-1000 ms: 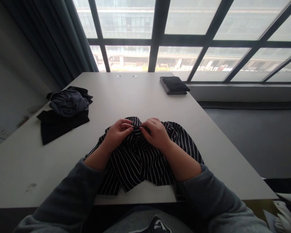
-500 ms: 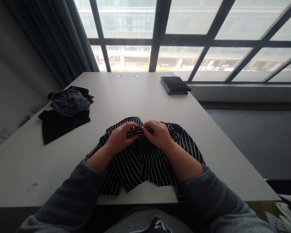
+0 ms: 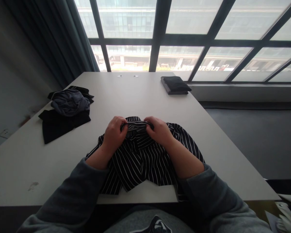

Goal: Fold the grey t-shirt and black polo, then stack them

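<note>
A black garment with white stripes [image 3: 157, 165] lies crumpled on the table near its front edge; its exact kind is hard to tell. My left hand [image 3: 115, 131] pinches a striped edge of it between thumb and fingers. On the same edge, a short way to the right, my right hand [image 3: 158, 129] is closed too. The strip of cloth between both hands is stretched and slightly lifted. Below the hands, the rest of the cloth spreads in folds, partly covered by my forearms.
On the white table [image 3: 121, 97], a heap of dark clothes [image 3: 70, 103] lies at the left. A folded dark stack [image 3: 176, 85] sits at the far right corner. Windows [image 3: 184, 58] rise behind, with a curtain [image 3: 70, 38] on the left.
My left hand has moved left along the striped edge, so the hands are farther apart. The cloth between them is now drawn out straighter.
</note>
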The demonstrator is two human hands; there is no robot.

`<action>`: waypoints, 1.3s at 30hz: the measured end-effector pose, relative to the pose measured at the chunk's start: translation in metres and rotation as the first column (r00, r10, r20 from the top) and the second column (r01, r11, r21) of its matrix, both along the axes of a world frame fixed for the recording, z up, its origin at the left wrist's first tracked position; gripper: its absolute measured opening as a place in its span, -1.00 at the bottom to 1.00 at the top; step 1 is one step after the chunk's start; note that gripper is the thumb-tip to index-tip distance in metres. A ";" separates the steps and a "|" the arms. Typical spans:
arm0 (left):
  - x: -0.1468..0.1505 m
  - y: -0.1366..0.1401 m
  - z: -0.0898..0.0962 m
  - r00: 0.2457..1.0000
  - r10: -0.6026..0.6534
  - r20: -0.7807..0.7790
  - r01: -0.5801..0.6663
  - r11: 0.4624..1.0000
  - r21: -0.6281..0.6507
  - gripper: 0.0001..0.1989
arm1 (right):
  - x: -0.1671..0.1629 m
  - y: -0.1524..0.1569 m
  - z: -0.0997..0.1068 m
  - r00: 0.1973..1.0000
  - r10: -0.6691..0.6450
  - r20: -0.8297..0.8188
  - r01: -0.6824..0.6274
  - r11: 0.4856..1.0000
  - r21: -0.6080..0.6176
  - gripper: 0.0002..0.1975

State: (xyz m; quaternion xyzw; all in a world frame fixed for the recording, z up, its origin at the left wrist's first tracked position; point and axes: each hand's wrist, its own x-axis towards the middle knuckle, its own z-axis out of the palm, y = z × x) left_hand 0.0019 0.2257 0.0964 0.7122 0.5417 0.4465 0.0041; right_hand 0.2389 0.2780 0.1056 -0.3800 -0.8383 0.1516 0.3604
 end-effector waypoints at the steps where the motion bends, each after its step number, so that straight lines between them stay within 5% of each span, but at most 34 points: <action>1: -0.001 0.000 0.000 1.000 0.025 0.005 -0.025 1.000 -0.002 -0.94 | 0.001 0.001 -0.001 1.000 -0.028 -0.009 0.028 1.000 -0.003 -0.74; 10: -0.007 0.007 -0.008 0.983 0.181 -0.016 -0.181 0.982 -0.056 -0.90 | 0.001 0.005 -0.005 0.983 -0.105 -0.153 0.071 0.973 -0.218 -0.74; 19: 0.010 -0.008 0.004 0.937 -0.207 -0.282 0.197 0.978 -0.062 -0.71 | -0.003 -0.004 0.002 0.925 0.116 -0.361 -0.246 0.908 -0.339 -0.81; 25: 0.006 -0.004 -0.001 0.957 -0.102 -0.272 0.086 0.994 -0.069 -0.87 | -0.003 -0.003 0.001 0.865 0.148 -0.480 -0.369 0.836 -0.407 -0.87; 29: 0.006 -0.007 0.004 0.971 0.033 -0.238 -0.038 0.999 -0.015 -0.90 | -0.001 -0.001 0.004 0.937 0.140 -0.320 -0.237 0.928 -0.288 -0.81; 32: 0.007 -0.008 0.007 0.976 0.101 -0.194 -0.103 0.995 -0.001 -0.93 | -0.001 -0.002 0.006 0.988 0.008 -0.152 -0.034 0.985 -0.170 -0.80; 39: 0.007 -0.008 0.008 0.971 0.153 -0.184 -0.157 0.987 -0.010 -0.92 | -0.005 -0.012 0.012 0.992 -0.055 0.113 0.082 0.965 -0.249 -0.93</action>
